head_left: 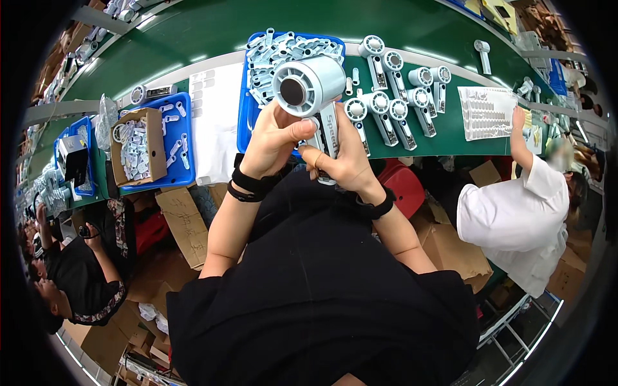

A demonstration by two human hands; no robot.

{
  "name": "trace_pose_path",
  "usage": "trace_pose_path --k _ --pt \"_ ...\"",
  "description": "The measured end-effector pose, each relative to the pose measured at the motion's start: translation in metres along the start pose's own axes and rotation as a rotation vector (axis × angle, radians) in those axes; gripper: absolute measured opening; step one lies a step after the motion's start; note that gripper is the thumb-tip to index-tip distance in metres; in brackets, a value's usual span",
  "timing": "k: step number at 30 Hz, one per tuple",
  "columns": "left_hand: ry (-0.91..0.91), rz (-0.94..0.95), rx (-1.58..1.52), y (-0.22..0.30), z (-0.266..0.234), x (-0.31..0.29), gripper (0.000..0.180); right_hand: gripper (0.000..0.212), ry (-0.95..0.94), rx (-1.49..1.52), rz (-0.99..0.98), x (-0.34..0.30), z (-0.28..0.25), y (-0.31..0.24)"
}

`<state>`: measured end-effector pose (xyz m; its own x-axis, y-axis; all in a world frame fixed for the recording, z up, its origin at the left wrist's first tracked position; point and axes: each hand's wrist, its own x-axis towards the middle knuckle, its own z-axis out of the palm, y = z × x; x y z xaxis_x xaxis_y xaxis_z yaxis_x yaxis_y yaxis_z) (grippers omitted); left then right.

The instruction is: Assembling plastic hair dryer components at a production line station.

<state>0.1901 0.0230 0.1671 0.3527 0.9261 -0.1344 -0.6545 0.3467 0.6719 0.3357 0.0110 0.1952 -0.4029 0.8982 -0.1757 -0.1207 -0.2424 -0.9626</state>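
While the left hand (270, 143) and the right hand (351, 157) both gripped one pale blue fan (326, 77), it was up in the air by the near edge of the green worktop (206, 32). The left hand held on just under the big round head, with its thumb pointing at the handle. The right hand was curled around the handle from the other side, with its fingers bent lower down. Neither hand was empty.

The held fan looked partly done. Its round head was on its handle, so that bit was finished. A pale cover seemed to be on the front of the handle, but the fingers hid a lot, so I could not tell if it fit all the way. Fixing and checking it was maybe what was left.

Over to the right, a bunch of other fans (380, 103) sat on the worktop. They had heads too, but their handles showed dark parts in front, so they probably needed covers. Lots of small pale pieces (296, 48) filled the blue tray (243, 122) behind the held fan, and more were in the brown box (157, 145) on the left. It looked like plenty of work was left.
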Motion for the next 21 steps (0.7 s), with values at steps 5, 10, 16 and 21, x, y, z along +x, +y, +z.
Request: trace_pose_path --k 5,10,16,21 --pt "0.055 0.063 0.096 0.002 0.000 -0.004 0.057 0.059 -0.095 0.082 0.084 0.004 -0.003 0.000" --pt "0.115 0.142 0.266 0.004 -0.019 -0.017 0.058 0.071 -0.167 -0.152 -0.010 0.013 -0.006 0.027" --pt "0.588 0.759 0.723 -0.007 -0.119 -0.019 0.071 0.077 0.020 -0.379 0.024 0.011 -0.043 0.073" --pt "0.903 0.730 1.035 0.000 -0.193 -0.012 0.073 0.071 0.031 -0.391 0.057 0.016 -0.035 0.068"
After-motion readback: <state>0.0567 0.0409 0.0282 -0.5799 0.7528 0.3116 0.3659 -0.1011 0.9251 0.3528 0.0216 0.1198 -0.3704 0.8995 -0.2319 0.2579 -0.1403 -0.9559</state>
